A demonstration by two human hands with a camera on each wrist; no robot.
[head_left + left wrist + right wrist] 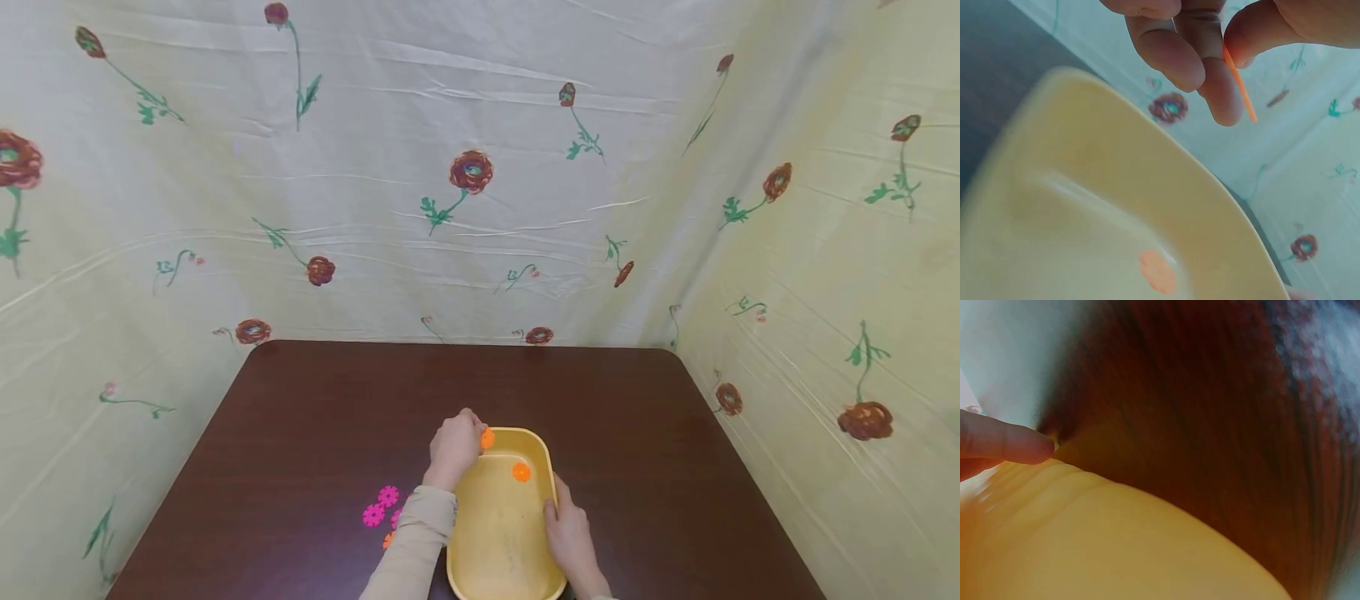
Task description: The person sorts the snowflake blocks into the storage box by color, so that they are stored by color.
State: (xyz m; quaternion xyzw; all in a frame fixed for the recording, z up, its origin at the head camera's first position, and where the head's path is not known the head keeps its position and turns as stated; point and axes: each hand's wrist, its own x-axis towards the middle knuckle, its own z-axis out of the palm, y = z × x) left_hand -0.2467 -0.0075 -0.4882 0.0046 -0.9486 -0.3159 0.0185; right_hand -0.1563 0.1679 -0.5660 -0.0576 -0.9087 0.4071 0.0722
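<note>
A yellow plastic tub (pixel 501 575) stands on the dark brown table (pixel 315 417) near its front edge. My left hand (pixel 455 447) hovers over the tub's far left corner and pinches a thin orange flower disc (pixel 487 438) between thumb and fingers (pixel 1210 75); the disc (pixel 1239 87) shows edge-on in the left wrist view. A second orange disc (pixel 521 472) lies inside the tub (pixel 1104 206), also seen as an orange disc (pixel 1158 272) on its floor. My right hand (pixel 567 533) holds the tub's right rim, with a fingertip (pixel 1022 444) against the yellow wall (pixel 1116 544).
Several pink flower discs (pixel 381 505) and one orange disc (pixel 387 540) lie on the table left of the tub, beside my left sleeve (pixel 416 542). Flower-printed cloth (pixel 465 175) walls in the table at the back and both sides.
</note>
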